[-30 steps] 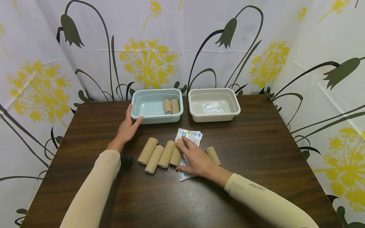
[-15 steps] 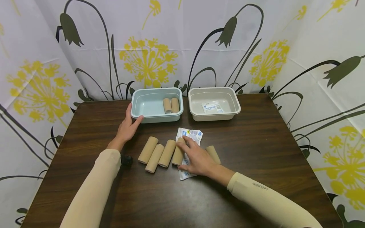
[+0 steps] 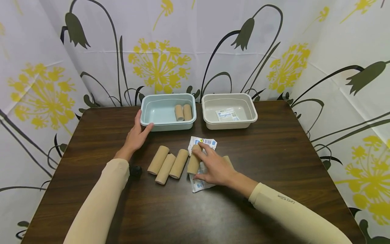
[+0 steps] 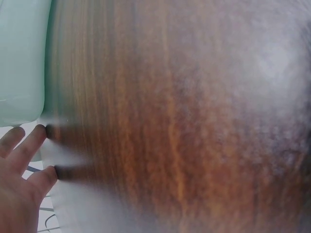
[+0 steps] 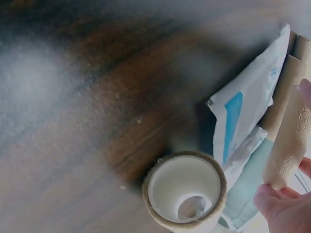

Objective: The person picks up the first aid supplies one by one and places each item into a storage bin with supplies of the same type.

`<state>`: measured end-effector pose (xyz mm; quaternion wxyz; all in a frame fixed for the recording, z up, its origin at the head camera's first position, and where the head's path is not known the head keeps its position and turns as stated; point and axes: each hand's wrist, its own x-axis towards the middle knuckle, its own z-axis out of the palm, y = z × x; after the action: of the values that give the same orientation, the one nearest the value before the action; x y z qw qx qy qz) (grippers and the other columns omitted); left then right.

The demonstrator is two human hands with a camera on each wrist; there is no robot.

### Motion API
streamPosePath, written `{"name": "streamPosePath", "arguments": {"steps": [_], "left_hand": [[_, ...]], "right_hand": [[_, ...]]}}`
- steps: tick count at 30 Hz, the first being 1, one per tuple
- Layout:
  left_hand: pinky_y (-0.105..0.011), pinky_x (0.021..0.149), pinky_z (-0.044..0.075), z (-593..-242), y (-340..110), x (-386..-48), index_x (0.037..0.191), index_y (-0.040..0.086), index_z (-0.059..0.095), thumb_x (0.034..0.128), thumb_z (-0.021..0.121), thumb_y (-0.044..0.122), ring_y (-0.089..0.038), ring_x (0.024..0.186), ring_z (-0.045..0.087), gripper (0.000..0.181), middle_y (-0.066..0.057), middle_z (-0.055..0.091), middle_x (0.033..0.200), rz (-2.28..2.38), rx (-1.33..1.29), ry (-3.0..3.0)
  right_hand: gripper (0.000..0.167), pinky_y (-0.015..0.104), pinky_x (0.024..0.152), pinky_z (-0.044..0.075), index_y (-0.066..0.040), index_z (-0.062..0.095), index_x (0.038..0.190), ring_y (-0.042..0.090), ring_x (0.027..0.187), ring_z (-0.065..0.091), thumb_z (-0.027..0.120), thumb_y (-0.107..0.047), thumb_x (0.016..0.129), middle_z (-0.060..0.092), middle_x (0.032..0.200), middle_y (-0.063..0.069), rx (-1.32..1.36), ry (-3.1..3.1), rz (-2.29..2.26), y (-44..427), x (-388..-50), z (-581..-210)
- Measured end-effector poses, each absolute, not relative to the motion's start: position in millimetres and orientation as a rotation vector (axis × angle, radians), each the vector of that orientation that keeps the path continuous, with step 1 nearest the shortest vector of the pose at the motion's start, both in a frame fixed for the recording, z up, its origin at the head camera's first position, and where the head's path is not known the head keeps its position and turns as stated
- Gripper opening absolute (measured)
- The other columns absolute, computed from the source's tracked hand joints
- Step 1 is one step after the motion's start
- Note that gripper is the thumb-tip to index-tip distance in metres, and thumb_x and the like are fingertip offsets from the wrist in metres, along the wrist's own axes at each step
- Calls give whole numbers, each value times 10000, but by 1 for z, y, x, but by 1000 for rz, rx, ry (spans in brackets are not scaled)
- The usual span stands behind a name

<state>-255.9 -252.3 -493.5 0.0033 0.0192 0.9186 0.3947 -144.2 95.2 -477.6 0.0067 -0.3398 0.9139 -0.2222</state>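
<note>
Rightward, away from three hollow brown cardboard tubes (image 3: pixel 166 168), another brown cardboard tube (image 3: pixel 194 159) has been shifted by the right hand (image 3: pixel 217 168) since the earlier frame. It is now seen across a flat white printed packet (image 3: pixel 199 185); whether it is fully lifted cannot be told. The tube is gripped lengthwise, thumb at the near end and fingers toward the far one, probably so that rolling is prevented. At the pale blue rectangular plastic container (image 3: pixel 172 127), where two tubes (image 3: pixel 183 113) are kept, the near-left corner is touched by the relaxed fingers of the left hand (image 3: pixel 134 138), perhaps for steadying.
</note>
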Motion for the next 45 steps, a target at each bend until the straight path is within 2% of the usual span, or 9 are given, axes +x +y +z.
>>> {"name": "streamPosePath", "arguments": {"steps": [9, 18, 24, 31, 37, 40, 45], "left_hand": [[-673, 1044, 211, -496, -256, -252, 1563, 356, -108, 975, 426, 614, -521, 1375, 266, 836, -243, 174, 1586, 1249, 40, 2874], [-680, 1042, 210, -497, -256, -252, 1571, 334, -92, 973, 430, 617, -521, 1377, 263, 843, -227, 166, 1594, 1268, 45, 2869], [-682, 1036, 215, -498, -256, -252, 1568, 343, -100, 972, 428, 619, -528, 1371, 268, 843, -233, 169, 1591, 1249, 38, 2872], [-680, 1030, 226, -496, -256, -253, 1572, 329, -87, 973, 439, 609, -524, 1364, 286, 845, -238, 189, 1584, 1257, 50, 2876], [-678, 1028, 233, -497, -255, -255, 1575, 313, -78, 975, 444, 602, -513, 1361, 302, 847, -243, 208, 1578, 1261, 68, 2882], [-676, 1027, 237, -496, -254, -255, 1576, 309, -77, 975, 445, 602, -505, 1361, 307, 848, -249, 221, 1572, 1260, 74, 2883], [-679, 1030, 229, -496, -253, -256, 1573, 317, -84, 970, 441, 615, -509, 1361, 303, 853, -260, 220, 1568, 1262, 77, 2875]], "right_hand": [[844, 419, 801, 532, -197, 418, 1447, 331, 1266, 474, 826, -468, 759, 289, 1534, 165, -1123, 2889, -686, 91, -154, -463], [843, 419, 841, 518, -194, 419, 1453, 299, 1262, 455, 810, -494, 769, 281, 1537, 137, -1058, 2947, -702, 83, -178, -445], [809, 410, 786, 519, -221, 397, 1443, 264, 1202, 484, 782, -509, 793, 282, 1530, 131, -1038, 2973, -725, 72, -200, -440], [826, 472, 885, 488, -225, 404, 1456, 328, 1226, 514, 740, -590, 796, 285, 1529, 159, -871, 2998, -788, 52, -226, -433], [853, 453, 944, 459, -190, 390, 1484, 301, 1265, 484, 700, -618, 814, 314, 1507, 152, -736, 2998, -827, 32, -242, -433], [854, 427, 940, 458, -178, 402, 1473, 289, 1213, 511, 687, -638, 813, 356, 1466, 154, -695, 3014, -846, 21, -248, -433], [832, 376, 883, 469, -178, 442, 1430, 232, 1024, 545, 664, -678, 804, 424, 1362, 120, -620, 3058, -856, 4, -255, -436]]}}
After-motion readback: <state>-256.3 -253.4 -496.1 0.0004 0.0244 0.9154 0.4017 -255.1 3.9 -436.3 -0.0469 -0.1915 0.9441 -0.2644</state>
